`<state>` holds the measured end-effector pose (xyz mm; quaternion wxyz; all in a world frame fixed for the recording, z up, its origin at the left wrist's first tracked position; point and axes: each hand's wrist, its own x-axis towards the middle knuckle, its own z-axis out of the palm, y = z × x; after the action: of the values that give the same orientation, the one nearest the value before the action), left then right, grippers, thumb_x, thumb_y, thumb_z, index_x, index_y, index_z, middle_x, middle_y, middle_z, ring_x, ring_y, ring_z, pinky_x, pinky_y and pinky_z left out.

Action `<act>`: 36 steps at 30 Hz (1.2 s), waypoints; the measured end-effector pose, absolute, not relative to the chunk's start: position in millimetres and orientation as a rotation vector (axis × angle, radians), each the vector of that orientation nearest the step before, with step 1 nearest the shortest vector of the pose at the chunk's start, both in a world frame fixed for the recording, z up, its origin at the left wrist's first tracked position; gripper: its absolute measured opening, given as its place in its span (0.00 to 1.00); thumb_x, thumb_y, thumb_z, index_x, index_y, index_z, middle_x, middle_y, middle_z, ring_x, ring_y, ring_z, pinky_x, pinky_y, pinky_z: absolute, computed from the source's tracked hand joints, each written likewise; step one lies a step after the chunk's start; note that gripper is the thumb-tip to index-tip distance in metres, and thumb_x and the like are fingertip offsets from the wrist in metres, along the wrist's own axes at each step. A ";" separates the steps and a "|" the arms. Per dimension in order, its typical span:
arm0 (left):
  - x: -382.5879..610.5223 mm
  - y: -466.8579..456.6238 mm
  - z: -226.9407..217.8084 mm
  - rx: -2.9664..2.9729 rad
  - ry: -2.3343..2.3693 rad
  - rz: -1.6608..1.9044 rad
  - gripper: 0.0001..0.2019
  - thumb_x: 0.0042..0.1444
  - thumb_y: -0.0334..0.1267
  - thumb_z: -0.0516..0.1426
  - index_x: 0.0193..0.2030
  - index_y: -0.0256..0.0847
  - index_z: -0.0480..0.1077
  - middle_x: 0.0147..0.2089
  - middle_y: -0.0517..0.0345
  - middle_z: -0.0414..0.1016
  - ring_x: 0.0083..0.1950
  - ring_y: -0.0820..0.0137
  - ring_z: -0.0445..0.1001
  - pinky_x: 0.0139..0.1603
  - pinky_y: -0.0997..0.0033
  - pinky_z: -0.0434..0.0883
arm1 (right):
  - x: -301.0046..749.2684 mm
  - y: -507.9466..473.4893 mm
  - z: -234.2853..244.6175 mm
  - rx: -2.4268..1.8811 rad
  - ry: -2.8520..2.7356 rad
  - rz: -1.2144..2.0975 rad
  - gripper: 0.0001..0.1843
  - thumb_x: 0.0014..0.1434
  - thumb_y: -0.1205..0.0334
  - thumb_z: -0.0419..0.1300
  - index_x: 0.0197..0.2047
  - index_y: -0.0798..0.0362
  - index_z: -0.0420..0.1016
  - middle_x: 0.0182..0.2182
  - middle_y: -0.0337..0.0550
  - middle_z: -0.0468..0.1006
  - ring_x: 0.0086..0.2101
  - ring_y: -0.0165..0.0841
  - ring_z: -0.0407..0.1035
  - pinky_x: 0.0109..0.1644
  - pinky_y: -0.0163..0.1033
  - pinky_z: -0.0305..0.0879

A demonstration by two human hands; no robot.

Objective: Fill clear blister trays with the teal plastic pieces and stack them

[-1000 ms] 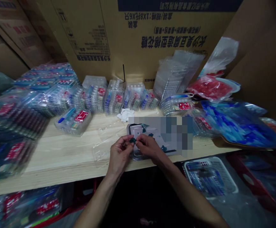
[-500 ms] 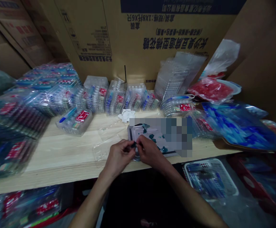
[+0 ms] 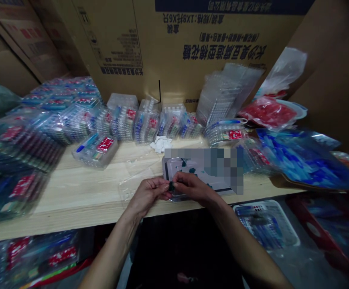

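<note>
My left hand [image 3: 149, 194] and my right hand [image 3: 191, 186] meet near the front edge of a light wooden table [image 3: 81, 192]. Both pinch one small dark teal piece [image 3: 171, 186] between their fingertips. Just behind the hands lies a grey tray [image 3: 170, 165] with a few more small teal pieces on it; part of it is blurred out. An empty clear plastic shell [image 3: 132, 176] lies flat on the table to the left of the tray.
Packed clear blister packs [image 3: 96, 146] with red labels and blue pens crowd the left and back. Stacked empty shells [image 3: 222, 94], a red bag [image 3: 267, 112] and a blue bag [image 3: 297, 158] sit right. Cardboard boxes [image 3: 177, 48] stand behind. A white basket [image 3: 266, 224] sits below.
Both hands stayed pinched together on the small teal piece and drew slightly toward the table's front edge. The view shifted a little.
</note>
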<state>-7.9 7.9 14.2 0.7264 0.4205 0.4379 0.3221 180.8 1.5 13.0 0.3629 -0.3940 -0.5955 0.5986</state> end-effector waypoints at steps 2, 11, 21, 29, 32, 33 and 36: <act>-2.5 4.4 10.6 0.975 0.994 0.753 0.20 0.45 0.49 0.69 0.36 0.33 0.77 0.28 0.54 0.77 0.27 0.72 0.74 0.32 0.74 0.70 | 179.3 0.3 13.0 -1.030 -1.472 1.567 0.18 0.55 0.45 0.61 0.30 0.52 0.65 0.23 0.33 0.65 0.25 0.27 0.58 0.30 0.34 0.52; 6.2 -12.1 7.6 1.639 1.353 1.099 0.08 0.57 0.41 0.57 0.34 0.39 0.72 0.29 0.59 0.72 0.30 0.73 0.68 0.33 0.74 0.64 | 155.9 -8.7 2.1 -1.420 -1.567 1.098 0.08 0.55 0.59 0.57 0.28 0.51 0.63 0.21 0.33 0.66 0.24 0.28 0.59 0.28 0.33 0.51; 5.5 -12.3 17.8 0.962 0.999 0.979 0.15 0.54 0.49 0.62 0.34 0.38 0.68 0.26 0.64 0.64 0.28 0.76 0.61 0.31 0.77 0.60 | 163.1 1.9 7.0 -1.426 -1.625 1.019 0.01 0.53 0.65 0.55 0.30 0.51 0.66 0.21 0.33 0.68 0.23 0.28 0.61 0.30 0.33 0.55; 5.4 -12.7 18.4 1.051 1.144 1.147 0.18 0.49 0.47 0.66 0.41 0.37 0.74 0.31 0.60 0.75 0.31 0.73 0.70 0.36 0.74 0.67 | 158.7 -2.0 9.5 -1.323 -1.660 1.045 0.03 0.55 0.62 0.56 0.31 0.50 0.65 0.24 0.35 0.68 0.25 0.29 0.60 0.31 0.34 0.53; 4.4 -12.2 12.4 1.039 1.177 1.085 0.16 0.50 0.47 0.65 0.38 0.35 0.77 0.28 0.59 0.75 0.29 0.73 0.70 0.35 0.73 0.68 | 156.9 -6.3 12.7 -1.290 -1.691 0.996 0.02 0.57 0.64 0.54 0.32 0.50 0.64 0.24 0.35 0.68 0.26 0.29 0.60 0.32 0.35 0.53; 4.0 -11.6 10.8 1.027 1.176 1.073 0.16 0.49 0.47 0.66 0.37 0.35 0.77 0.27 0.59 0.75 0.29 0.73 0.70 0.35 0.73 0.67 | 156.5 -7.2 12.9 -1.283 -1.694 0.980 0.02 0.57 0.64 0.53 0.32 0.50 0.64 0.25 0.35 0.68 0.26 0.30 0.60 0.32 0.35 0.53; 2.7 -8.5 8.0 0.937 1.118 1.026 0.15 0.48 0.47 0.67 0.32 0.35 0.76 0.25 0.60 0.72 0.26 0.76 0.67 0.31 0.76 0.64 | 155.5 -8.3 11.3 -1.305 -1.718 0.914 0.02 0.57 0.66 0.52 0.32 0.49 0.62 0.25 0.35 0.66 0.26 0.30 0.60 0.33 0.35 0.53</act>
<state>2.7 -8.5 8.0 0.6283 0.4088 0.4876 0.4477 155.5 -8.3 11.3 0.3886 -0.5132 -0.6757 0.3593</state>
